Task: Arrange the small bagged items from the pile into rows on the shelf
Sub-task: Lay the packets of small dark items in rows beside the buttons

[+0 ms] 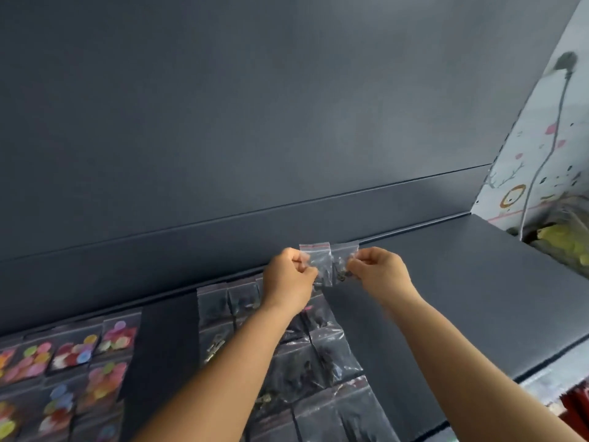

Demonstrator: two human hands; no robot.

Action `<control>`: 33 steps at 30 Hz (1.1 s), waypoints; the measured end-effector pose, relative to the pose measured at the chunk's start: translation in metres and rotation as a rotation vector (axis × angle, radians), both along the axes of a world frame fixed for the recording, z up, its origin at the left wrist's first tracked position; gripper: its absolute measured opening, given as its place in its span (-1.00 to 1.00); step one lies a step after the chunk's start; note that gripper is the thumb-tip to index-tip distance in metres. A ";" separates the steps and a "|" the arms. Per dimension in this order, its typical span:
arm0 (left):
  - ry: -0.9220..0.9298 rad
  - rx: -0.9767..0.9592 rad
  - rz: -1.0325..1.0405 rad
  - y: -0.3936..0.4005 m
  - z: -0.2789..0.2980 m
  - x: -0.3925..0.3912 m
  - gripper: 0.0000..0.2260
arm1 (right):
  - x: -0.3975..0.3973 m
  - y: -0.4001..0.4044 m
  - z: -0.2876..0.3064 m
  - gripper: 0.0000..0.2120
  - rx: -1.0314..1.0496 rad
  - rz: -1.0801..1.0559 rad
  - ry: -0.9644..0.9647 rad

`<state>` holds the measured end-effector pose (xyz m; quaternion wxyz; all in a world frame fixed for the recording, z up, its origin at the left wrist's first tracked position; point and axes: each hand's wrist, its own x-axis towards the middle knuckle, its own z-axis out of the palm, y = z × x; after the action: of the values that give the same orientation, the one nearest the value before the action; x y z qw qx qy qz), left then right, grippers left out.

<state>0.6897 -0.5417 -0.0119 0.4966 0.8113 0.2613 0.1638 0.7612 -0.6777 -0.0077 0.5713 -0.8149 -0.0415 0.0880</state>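
Observation:
Two small clear zip bags with dark metal bits inside are held up side by side near the back of the dark shelf (471, 282). My left hand (288, 277) pinches the left bag (318, 260) by its side. My right hand (381, 269) pinches the right bag (342, 258). Both bags hang just above the shelf, at the far end of the rows of clear bags (318, 352) laid flat below my arms. My left forearm hides part of those rows.
Bags of colourful round pieces (73, 362) lie in rows at the left of the shelf. A dark back panel (287, 122) rises behind. Past the shelf's right end are a patterned wall (538, 154), a hanging cable (548, 148) and yellow-green items (564, 244).

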 end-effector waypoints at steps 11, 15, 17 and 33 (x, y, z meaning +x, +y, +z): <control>0.202 0.406 0.141 -0.039 -0.013 0.047 -0.69 | 0.072 -0.001 -0.038 -0.85 -0.356 0.240 -0.159; 0.286 0.659 0.152 -0.044 -0.018 0.044 -0.75 | 0.073 -0.009 -0.041 -0.63 -0.444 0.299 -0.285; 0.261 0.779 0.060 -0.043 -0.021 0.039 -0.78 | 0.070 -0.013 -0.039 -0.62 -0.475 0.329 -0.415; 0.409 0.780 -0.234 -0.052 -0.024 0.022 -0.63 | 0.054 -0.024 -0.041 -0.65 -0.859 0.726 -0.739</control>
<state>0.7120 -0.5934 -0.0356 0.1071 0.9775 0.1792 0.0290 0.8156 -0.7020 -0.0488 0.0789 -0.8806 -0.4672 -0.0015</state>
